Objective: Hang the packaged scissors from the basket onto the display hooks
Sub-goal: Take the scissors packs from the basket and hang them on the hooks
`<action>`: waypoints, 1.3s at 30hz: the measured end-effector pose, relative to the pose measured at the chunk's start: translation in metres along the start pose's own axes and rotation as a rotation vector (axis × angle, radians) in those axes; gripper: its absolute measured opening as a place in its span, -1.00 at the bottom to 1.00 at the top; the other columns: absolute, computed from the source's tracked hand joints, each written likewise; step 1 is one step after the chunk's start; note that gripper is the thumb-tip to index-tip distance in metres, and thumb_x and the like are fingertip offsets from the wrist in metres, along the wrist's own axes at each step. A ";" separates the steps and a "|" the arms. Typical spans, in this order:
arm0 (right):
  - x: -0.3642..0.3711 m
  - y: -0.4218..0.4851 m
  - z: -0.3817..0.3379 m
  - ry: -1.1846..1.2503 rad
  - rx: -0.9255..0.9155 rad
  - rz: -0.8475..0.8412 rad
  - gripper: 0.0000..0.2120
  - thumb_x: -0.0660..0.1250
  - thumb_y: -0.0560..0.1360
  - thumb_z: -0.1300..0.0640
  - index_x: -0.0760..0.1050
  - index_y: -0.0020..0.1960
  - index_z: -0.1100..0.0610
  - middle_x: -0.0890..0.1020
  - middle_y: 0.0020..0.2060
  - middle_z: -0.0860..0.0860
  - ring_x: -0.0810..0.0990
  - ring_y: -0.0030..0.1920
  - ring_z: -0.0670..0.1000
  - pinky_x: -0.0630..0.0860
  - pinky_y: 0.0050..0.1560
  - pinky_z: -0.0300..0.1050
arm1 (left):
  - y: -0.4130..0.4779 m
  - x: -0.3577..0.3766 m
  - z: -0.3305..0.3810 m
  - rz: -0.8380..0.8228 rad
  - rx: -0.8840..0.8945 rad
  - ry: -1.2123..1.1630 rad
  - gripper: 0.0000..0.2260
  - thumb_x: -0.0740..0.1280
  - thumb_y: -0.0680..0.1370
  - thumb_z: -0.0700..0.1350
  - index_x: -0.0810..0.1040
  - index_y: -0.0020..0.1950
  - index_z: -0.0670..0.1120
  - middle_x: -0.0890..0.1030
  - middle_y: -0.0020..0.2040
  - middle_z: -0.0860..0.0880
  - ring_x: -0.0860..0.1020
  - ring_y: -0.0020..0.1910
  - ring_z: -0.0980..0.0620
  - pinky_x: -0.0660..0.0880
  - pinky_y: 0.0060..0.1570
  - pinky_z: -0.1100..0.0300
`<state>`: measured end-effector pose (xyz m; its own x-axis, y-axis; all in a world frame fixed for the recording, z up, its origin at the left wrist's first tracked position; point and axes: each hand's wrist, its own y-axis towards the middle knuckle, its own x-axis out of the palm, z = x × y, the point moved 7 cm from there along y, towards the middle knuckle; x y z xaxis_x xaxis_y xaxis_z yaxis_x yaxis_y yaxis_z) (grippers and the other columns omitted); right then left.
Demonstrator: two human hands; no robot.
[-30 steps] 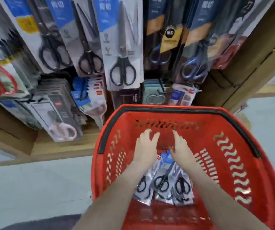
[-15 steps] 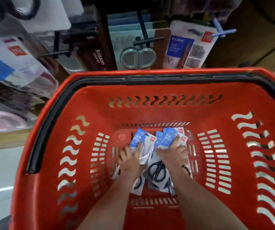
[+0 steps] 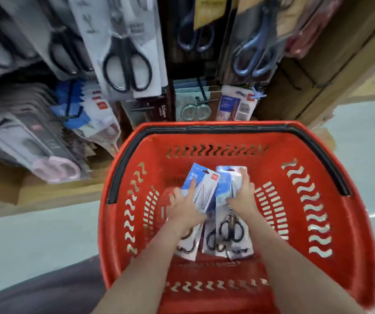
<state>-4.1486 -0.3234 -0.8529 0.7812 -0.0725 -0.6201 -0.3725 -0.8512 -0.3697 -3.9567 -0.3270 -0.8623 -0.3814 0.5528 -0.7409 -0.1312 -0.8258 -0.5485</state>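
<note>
A red plastic basket (image 3: 317,234) with a black handle fills the lower middle of the head view. Inside it, both my hands hold packaged scissors with blue card tops and black handles. My left hand (image 3: 185,208) grips one pack (image 3: 201,184), its blue top tilted up to the left. My right hand (image 3: 242,196) grips a bunch of packs (image 3: 226,184) beside it; their black scissor handles (image 3: 231,231) show below my wrist. Above the basket hang the display hooks (image 3: 207,100) with other packaged scissors.
Large black scissors in a white pack (image 3: 125,53) hang at upper middle, blue-handled ones (image 3: 252,57) at upper right, pink-handled packs (image 3: 53,168) at the left. A wooden shelf upright (image 3: 317,71) rises at the right. Grey floor lies on both sides of the basket.
My hands have closed on the packs and lifted them off the basket floor, their blue tops now raised. The view has tilted up, showing more of the display.
</note>
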 end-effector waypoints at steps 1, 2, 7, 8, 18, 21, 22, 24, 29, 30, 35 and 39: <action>-0.014 -0.007 -0.014 0.026 -0.049 0.022 -0.11 0.33 0.34 0.50 0.05 0.55 0.11 0.31 0.26 0.23 0.35 0.26 0.20 0.26 0.00 -0.32 | -0.012 -0.017 0.005 0.071 0.036 -0.069 0.02 0.43 0.35 0.28 -0.24 0.55 0.21 0.16 0.30 -0.15 0.24 0.29 -0.20 0.31 0.32 -0.02; -0.028 -0.016 -0.031 0.091 -0.109 0.038 -0.12 0.35 0.33 0.52 0.07 0.53 0.16 0.30 0.31 0.22 0.32 0.31 0.17 0.25 0.01 -0.43 | -0.026 -0.035 0.009 0.148 0.078 -0.147 0.05 0.45 0.34 0.27 -0.24 0.56 0.19 0.19 0.25 -0.14 0.26 0.25 -0.19 0.30 0.32 0.01; -0.084 -0.076 -0.100 0.506 -0.235 -0.064 -0.08 0.40 0.39 0.50 0.05 0.53 -0.04 0.33 0.35 -0.16 0.48 -0.03 -0.01 0.58 0.09 -0.04 | -0.092 -0.123 0.004 0.351 0.166 -0.757 0.23 0.63 0.18 0.08 -0.16 0.58 0.02 0.24 0.42 -0.09 0.23 0.43 -0.08 0.17 0.45 0.05; -0.090 -0.087 -0.112 0.579 -0.269 -0.103 -0.09 0.39 0.39 0.51 0.09 0.52 -0.07 0.40 0.34 -0.10 0.56 0.14 -0.09 0.61 -0.02 -0.08 | -0.105 -0.138 0.000 0.364 0.190 -0.879 0.20 0.64 0.15 0.08 -0.07 0.56 0.01 0.27 0.44 -0.04 0.27 0.44 -0.04 0.19 0.47 0.00; -0.074 -0.180 -0.244 0.588 -0.601 -0.262 -0.06 0.43 0.42 0.40 0.07 0.53 -0.23 0.21 0.49 -0.15 0.45 0.36 0.01 0.49 0.27 0.09 | -0.222 -0.240 -0.047 0.520 0.308 -1.151 -0.33 0.56 0.37 -0.20 0.22 0.29 0.04 0.52 0.20 -0.02 0.54 0.16 -0.02 0.47 0.24 0.00; -0.072 -0.194 -0.280 0.392 -0.710 -0.149 -0.05 0.47 0.42 0.28 0.01 0.52 -0.29 0.14 0.41 -0.27 0.18 0.46 -0.14 0.33 0.40 0.12 | -0.252 -0.280 -0.063 0.691 0.343 -1.083 -0.35 0.51 0.44 -0.20 0.20 0.38 0.00 0.45 0.10 0.15 0.50 0.06 0.13 0.42 0.00 0.23; -0.072 -0.197 -0.293 0.352 -0.724 -0.115 -0.07 0.46 0.44 0.28 0.00 0.53 -0.25 0.17 0.37 -0.22 0.18 0.39 -0.18 0.33 0.36 -0.02 | -0.259 -0.292 -0.069 0.738 0.352 -1.088 -0.36 0.50 0.44 -0.20 0.21 0.38 -0.01 0.44 0.05 0.19 0.49 0.02 0.18 0.41 -0.03 0.25; -0.066 -0.205 -0.320 0.268 -0.775 -0.083 -0.12 0.42 0.48 0.27 -0.02 0.55 -0.19 0.23 0.27 -0.07 0.26 0.23 -0.13 0.29 0.15 -0.27 | -0.269 -0.314 -0.084 0.794 0.350 -1.119 -0.36 0.50 0.44 -0.22 0.21 0.37 0.00 0.45 0.03 0.19 0.51 0.05 0.14 0.44 0.06 0.19; -0.044 -0.216 -0.387 0.085 -0.887 -0.092 -0.20 0.35 0.55 0.19 -0.05 0.54 -0.28 0.14 0.42 0.09 0.28 0.33 0.07 0.24 0.07 -0.23 | -0.285 -0.362 -0.125 0.926 0.345 -1.151 -0.34 0.51 0.42 -0.24 0.22 0.39 -0.05 0.49 0.15 0.07 0.51 0.13 0.10 0.45 0.12 0.18; -0.040 -0.216 -0.399 0.058 -0.892 -0.088 -0.20 0.34 0.56 0.17 -0.07 0.53 -0.30 0.09 0.47 0.12 0.28 0.37 0.11 0.28 0.09 -0.17 | -0.287 -0.369 -0.132 0.954 0.346 -1.155 -0.36 0.51 0.42 -0.25 0.23 0.36 -0.05 0.50 0.18 0.02 0.52 0.17 0.03 0.48 0.12 0.16; -0.024 -0.209 -0.452 0.037 -0.897 -0.046 -0.16 0.31 0.55 0.17 -0.16 0.53 -0.32 0.14 0.40 0.13 0.42 -0.19 -0.09 0.32 -0.25 -0.35 | -0.288 -0.398 -0.152 1.024 0.377 -1.155 -0.39 0.50 0.43 -0.25 0.21 0.29 0.06 0.50 0.17 0.06 0.52 0.18 0.08 0.51 0.10 0.13; -0.020 -0.199 -0.478 0.084 -0.866 -0.009 -0.16 0.28 0.56 0.20 -0.20 0.53 -0.29 -0.03 0.50 0.17 0.48 0.11 0.14 0.36 -0.06 -0.18 | -0.279 -0.412 -0.154 1.051 0.386 -1.120 -0.37 0.51 0.43 -0.21 0.22 0.34 0.05 0.48 0.24 0.05 0.49 0.24 0.06 0.47 0.22 0.07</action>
<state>-3.8510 -0.4004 -0.4361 0.8295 -0.0731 -0.5537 0.1193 -0.9453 0.3036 -3.6218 -0.3075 -0.4640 -0.8790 -0.4756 0.0345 0.4673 -0.8448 0.2606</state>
